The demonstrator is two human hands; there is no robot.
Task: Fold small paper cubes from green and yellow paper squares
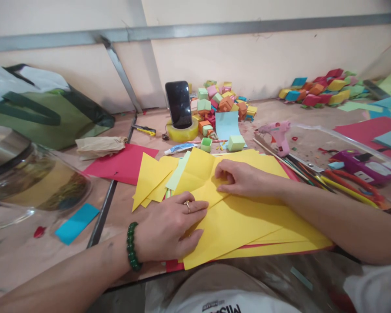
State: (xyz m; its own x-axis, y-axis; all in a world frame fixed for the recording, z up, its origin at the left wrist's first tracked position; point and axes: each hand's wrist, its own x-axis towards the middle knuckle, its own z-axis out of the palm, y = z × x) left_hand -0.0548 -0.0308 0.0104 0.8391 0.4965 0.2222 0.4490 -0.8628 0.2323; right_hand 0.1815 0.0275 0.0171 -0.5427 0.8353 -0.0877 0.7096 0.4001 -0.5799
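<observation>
A creased sheet of yellow paper [200, 167] lies on a stack of larger yellow sheets [247, 219] at the table's front edge. My left hand [174, 226], with a ring and a green bead bracelet, rests on the paper from the left. Its fingers are stretched out and flat. From the right, my right hand [234, 176] has its fingers curled in a pinch at the fold of the creased sheet; the fingertips are partly hidden. Cut yellow triangles [150, 180] lie left of the stack, beside a light green strip [178, 171].
Behind the stack, a phone [178, 104] leans on a tape roll [182, 130] near piled paper cubes [226, 104]. At right are a pink glue gun [276, 134], scissors [358, 184] and a purple power strip [365, 166]. A glass pot [39, 178] stands left.
</observation>
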